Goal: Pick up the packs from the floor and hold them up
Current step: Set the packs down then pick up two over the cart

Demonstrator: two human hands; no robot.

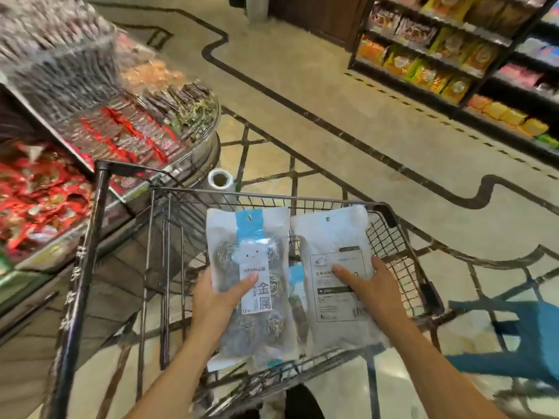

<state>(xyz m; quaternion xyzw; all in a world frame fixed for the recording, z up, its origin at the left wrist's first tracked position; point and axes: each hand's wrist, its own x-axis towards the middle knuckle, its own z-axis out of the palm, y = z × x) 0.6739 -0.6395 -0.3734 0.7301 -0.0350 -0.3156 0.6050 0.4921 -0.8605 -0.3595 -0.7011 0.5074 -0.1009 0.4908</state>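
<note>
I take the black wire shopping cart (390,237) as my landmark. Nearest to me, right over the cart, my left hand (216,300) holds a see-through plastic pack with a blue top strip and shiny metal scrub balls inside (251,285); the thumb lies on the front of it and the fingers go round behind. Beside it, also over the cart, my right hand (375,293) holds a white plastic pack with a printed black-and-white label (334,276), thumb on the label and fingers round the right edge. The two packs stand upright, side by side, nearly touching. Between them and lower, I can see part of another pack with a bit of blue on it (295,285); I cannot tell if it is in a hand or lying in the cart. I think the picking up is done, because both packs are off the floor and in my hands. This looks like the holding-up step. Next I should keep both grips snug and keep the packs raised and steady. Past the cart, to its left, is a round silver stand with red snack bags (127,137). Farther off, to its right, is a dark shelf with orange and green bags (429,58).
</note>
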